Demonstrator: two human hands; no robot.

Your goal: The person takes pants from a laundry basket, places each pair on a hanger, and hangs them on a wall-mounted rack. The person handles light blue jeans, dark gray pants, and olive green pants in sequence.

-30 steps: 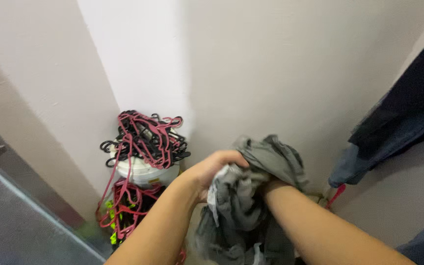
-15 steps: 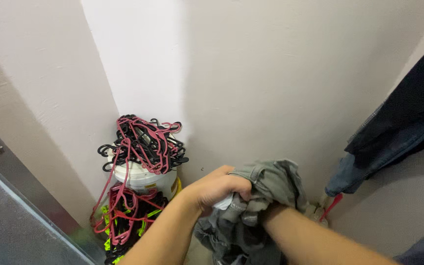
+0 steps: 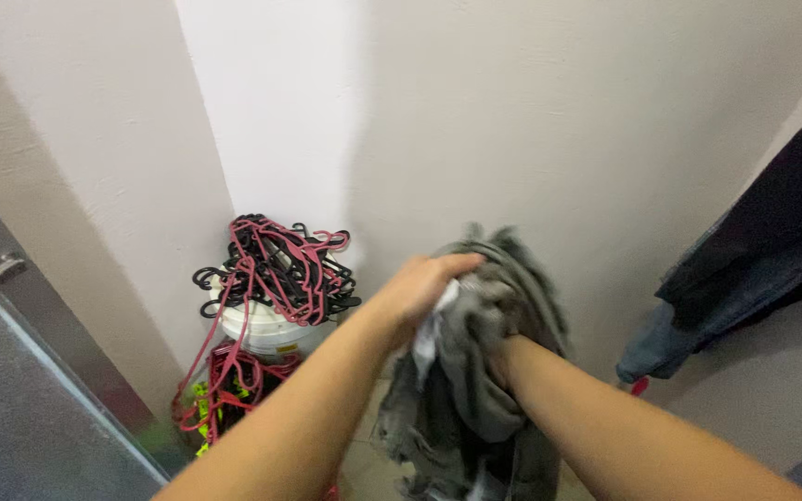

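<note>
**Two hands bunch up a grey garment in a corner**

The left hand (image 3: 420, 289) grips the top of a grey garment (image 3: 475, 371), fingers curled tight over a fold with a bit of white lining peeking out. The right hand (image 3: 505, 364) is pushed into the cloth just beside and below the left one. The cloth hides its fingers, so I cannot tell if it is squeezing or loose.

The garment hangs down between both arms in a floppy heap. It looks soft and light, and it bends any way it is pulled. It will likely slip and droop unless a thick fold or a seam is held firmly.

To the left of the left hand, a white bucket (image 3: 266, 327) stands on the floor, with a messy pile of red and black hangers (image 3: 276, 269) on top. More hangers spill down below it. Far right of the right hand, dark blue clothes (image 3: 754, 269) hang down. Behind it all, plain pale walls (image 3: 549, 121) meet in a corner.
</note>
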